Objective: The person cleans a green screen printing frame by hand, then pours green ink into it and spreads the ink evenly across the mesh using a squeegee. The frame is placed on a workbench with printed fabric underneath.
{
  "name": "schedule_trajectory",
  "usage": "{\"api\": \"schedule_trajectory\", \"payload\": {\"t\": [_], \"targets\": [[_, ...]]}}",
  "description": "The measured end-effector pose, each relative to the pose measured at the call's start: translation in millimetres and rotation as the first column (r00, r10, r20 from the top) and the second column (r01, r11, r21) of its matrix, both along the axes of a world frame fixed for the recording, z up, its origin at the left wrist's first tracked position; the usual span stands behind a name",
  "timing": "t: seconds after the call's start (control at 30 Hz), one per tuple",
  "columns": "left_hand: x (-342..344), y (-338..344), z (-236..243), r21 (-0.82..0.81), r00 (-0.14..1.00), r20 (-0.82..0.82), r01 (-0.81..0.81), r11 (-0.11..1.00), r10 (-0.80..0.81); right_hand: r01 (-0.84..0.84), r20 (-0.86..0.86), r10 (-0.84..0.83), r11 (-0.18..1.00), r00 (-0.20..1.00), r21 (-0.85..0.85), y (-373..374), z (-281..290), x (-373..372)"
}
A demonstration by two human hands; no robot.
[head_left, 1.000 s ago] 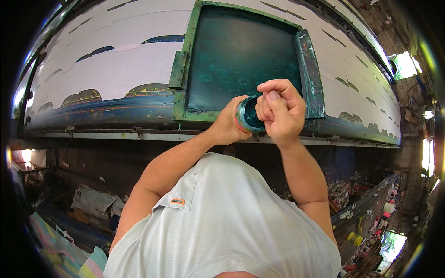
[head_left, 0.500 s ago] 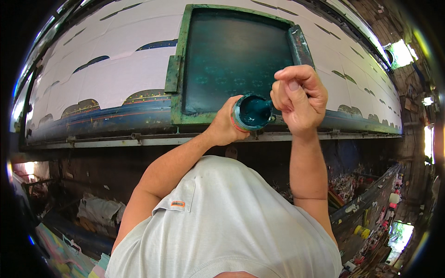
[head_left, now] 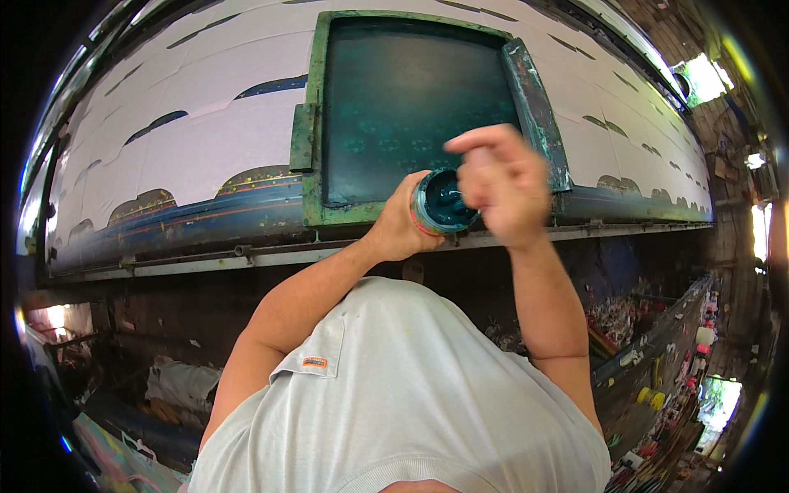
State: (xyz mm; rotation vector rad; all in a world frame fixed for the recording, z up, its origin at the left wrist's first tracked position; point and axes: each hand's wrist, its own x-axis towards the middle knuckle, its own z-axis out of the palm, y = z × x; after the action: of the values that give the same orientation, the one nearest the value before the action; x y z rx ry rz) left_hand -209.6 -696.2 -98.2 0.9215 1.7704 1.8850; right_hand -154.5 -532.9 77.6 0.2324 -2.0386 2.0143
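Note:
My left hand (head_left: 401, 218) is wrapped round a round can (head_left: 444, 202) of dark teal paint with an orange-red band on its side, open at the top. My right hand (head_left: 503, 185), blurred by motion, is curled at the can's right rim; what its fingers hold is hidden. Behind the can lies a green-framed screen (head_left: 316, 197) with a teal, faintly patterned surface. A paint-smeared dark bar (head_left: 536, 111) rests along its right side, and a green block (head_left: 302, 138) sits on its left side.
A long surface covered in white sheets (head_left: 189, 148) with curved dark gaps stretches left and right under the screen. A metal rail (head_left: 177, 264) runs along its near edge. Cluttered shelving (head_left: 670, 374) with small containers and scraps stands at the lower right, pale cloth (head_left: 181, 378) at the lower left.
My right hand moved right between the first two frames and has since swung back left over the can. My left hand still grips the can.

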Motion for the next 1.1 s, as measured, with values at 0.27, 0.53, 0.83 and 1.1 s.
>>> {"api": "schedule_trajectory", "payload": {"t": [0.27,0.53,0.83,1.1], "targets": [[-1,-2,10,-0.032,0.998,0.055,-0.007,0.999,0.008,-0.116,-0.307,0.027,0.955,0.951,-0.274,16,46,-7],[-3,-3,2,-0.05,0.998,-0.054,-0.016,0.999,0.013,0.365,0.079,-0.357,0.894,0.931,-0.259,-21,20,-21],[-2,0,1,-0.034,1.0,-0.027,0.005,0.999,-0.006,0.369,0.05,-0.365,0.919,0.93,-0.138,-13,-13,-19],[-17,-4,24,-0.13,0.946,-0.301,-0.17,0.977,0.125,0.087,-0.219,-0.144,0.964,0.965,-0.252,15,61,1]]}}
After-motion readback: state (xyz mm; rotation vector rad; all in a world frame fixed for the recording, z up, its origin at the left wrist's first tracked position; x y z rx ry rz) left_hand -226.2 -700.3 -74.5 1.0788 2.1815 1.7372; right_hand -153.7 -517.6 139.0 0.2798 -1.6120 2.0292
